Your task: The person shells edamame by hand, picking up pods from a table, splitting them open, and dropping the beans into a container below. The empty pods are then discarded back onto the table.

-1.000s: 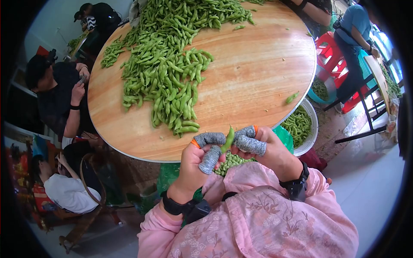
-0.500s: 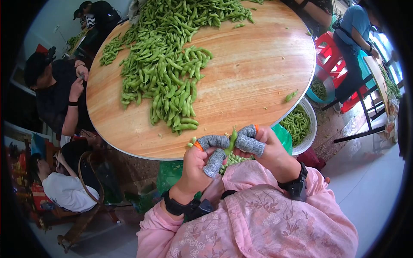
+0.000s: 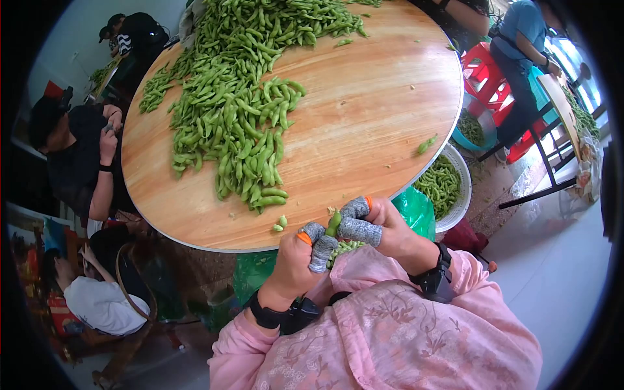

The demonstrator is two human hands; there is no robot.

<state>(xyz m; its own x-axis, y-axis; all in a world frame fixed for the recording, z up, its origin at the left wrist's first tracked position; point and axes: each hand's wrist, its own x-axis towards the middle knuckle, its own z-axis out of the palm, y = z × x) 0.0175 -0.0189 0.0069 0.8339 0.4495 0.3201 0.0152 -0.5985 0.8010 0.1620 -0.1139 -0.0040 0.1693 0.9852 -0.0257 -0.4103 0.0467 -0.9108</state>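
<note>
A green soybean pod [image 3: 333,224] is pinched between my two hands, just off the near edge of the round table. My left hand [image 3: 298,260] is closed on its left side, thumb and finger wrapped in grey knit covers, with an orange band showing. On the right, my right hand [image 3: 390,229] is closed against the pod, also with grey covers and an orange band. Below the fingers, pale shelled beans [image 3: 344,249] lie partly hidden. Two small pod pieces [image 3: 279,224] rest on the table edge beside my left hand.
A large heap of soybean pods [image 3: 227,110] covers the left and far side of the wooden table [image 3: 364,110]. A white basket of pods [image 3: 463,198] stands at right by a green bag [image 3: 416,211]. People sit left [image 3: 78,149] and right [image 3: 520,52].
The view has shifted, so the table sits further left. Both hands have moved slightly left and lower, still around the pod, whose upper end sticks out less.
</note>
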